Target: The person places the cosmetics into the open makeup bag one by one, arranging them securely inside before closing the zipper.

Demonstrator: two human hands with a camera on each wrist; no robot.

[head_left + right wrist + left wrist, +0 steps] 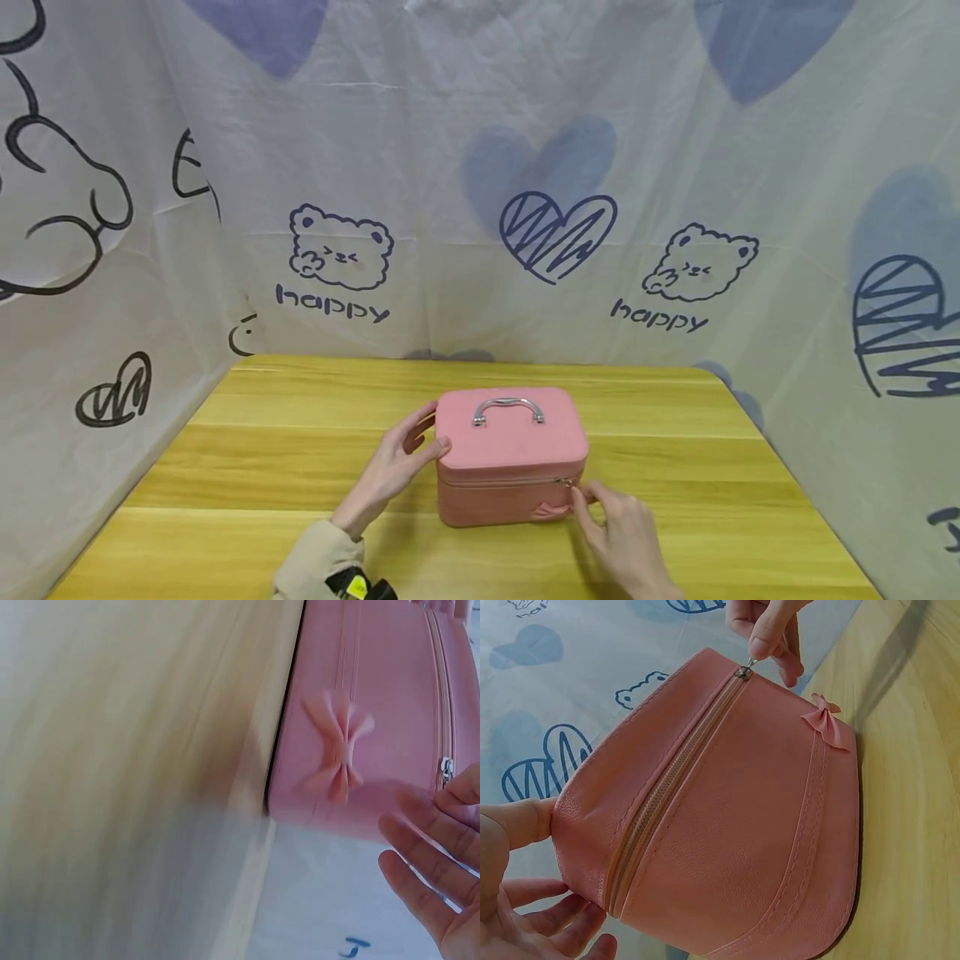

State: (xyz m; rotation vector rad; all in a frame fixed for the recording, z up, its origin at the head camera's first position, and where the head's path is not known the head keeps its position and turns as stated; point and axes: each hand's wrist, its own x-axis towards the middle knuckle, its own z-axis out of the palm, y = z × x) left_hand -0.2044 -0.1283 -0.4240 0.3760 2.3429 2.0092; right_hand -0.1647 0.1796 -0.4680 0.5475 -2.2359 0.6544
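Observation:
A pink zippered case (510, 450) with a silver handle (508, 405) on its lid stands upright on the table. My left hand (397, 458) holds its left side, thumb on the lid's edge and fingers along the side. At the front right corner my right hand (618, 533) pinches the zipper pull (448, 769) between thumb and forefinger, its other fingers spread apart. The zipper (675, 780) runs shut across the front in the left wrist view. A pink bow (827, 724) decorates the front below the zipper pull.
The wooden table (285, 442) extends around the case. White cloth (450, 167) printed with hearts and bears hangs behind it and along both sides. A beige sleeve (318, 558) with a black strap covers the left forearm.

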